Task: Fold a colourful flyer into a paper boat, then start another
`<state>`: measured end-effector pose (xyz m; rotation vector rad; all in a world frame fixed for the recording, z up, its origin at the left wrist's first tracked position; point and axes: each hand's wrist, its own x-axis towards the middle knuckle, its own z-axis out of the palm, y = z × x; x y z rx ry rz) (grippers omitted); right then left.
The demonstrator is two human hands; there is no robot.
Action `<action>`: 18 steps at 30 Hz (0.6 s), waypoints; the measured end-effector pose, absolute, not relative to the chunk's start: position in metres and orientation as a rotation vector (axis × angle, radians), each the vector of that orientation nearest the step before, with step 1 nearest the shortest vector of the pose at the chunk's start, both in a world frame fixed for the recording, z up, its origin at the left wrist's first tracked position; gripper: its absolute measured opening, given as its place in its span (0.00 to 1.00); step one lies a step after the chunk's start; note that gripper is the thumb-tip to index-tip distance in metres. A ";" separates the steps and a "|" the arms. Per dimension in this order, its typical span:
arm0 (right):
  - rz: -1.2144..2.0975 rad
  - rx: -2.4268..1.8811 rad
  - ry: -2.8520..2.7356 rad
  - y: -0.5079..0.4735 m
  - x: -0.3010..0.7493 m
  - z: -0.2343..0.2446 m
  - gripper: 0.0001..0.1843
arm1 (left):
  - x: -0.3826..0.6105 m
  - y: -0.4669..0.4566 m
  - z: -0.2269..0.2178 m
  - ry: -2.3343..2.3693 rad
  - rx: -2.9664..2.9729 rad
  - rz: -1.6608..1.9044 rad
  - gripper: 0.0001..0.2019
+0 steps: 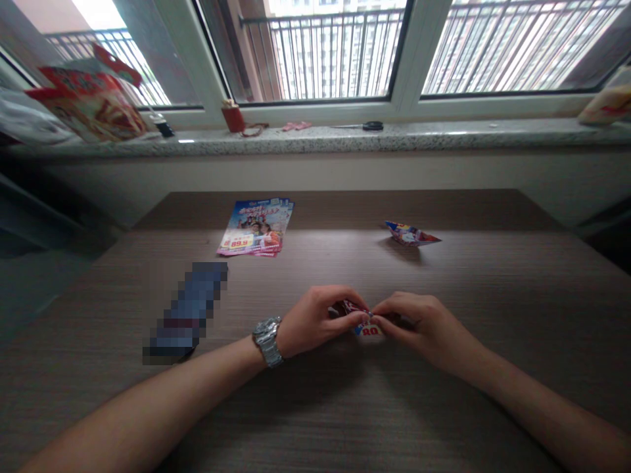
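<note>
Currently | left fingers [351,320]: pinching folded paper [371,330] | right fingers [396,304]: pinching its right side | leaflets [256,226] beyond

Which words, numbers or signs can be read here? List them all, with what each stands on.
"89.9": top flyer; its other print is too blurred.
Held paper: large digits, too unclear to quote.
Folded paper beyond: print too small.
Red bag, pale packet: markings too blurred.
Pixelated blue object: nothing readable.

A single head-worn camera looks forward and down across the counter [335,266], left grip [313,322] and right grip [430,328] near, windows [335,59] beyond them.
</note>
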<state>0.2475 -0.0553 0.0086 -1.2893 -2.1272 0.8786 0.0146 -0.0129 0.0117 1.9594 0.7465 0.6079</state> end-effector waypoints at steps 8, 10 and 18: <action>0.872 -1.215 -2.122 -0.056 0.241 0.005 0.09 | 0.014 -0.011 0.011 0.792 1.995 0.613 0.09; 0.879 -1.199 -2.108 -0.056 0.241 0.004 0.09 | 0.014 -0.011 0.011 0.791 2.000 0.610 0.09; 0.896 -1.234 -2.059 -0.055 0.241 0.004 0.11 | 0.016 -0.011 0.012 0.812 1.972 0.636 0.09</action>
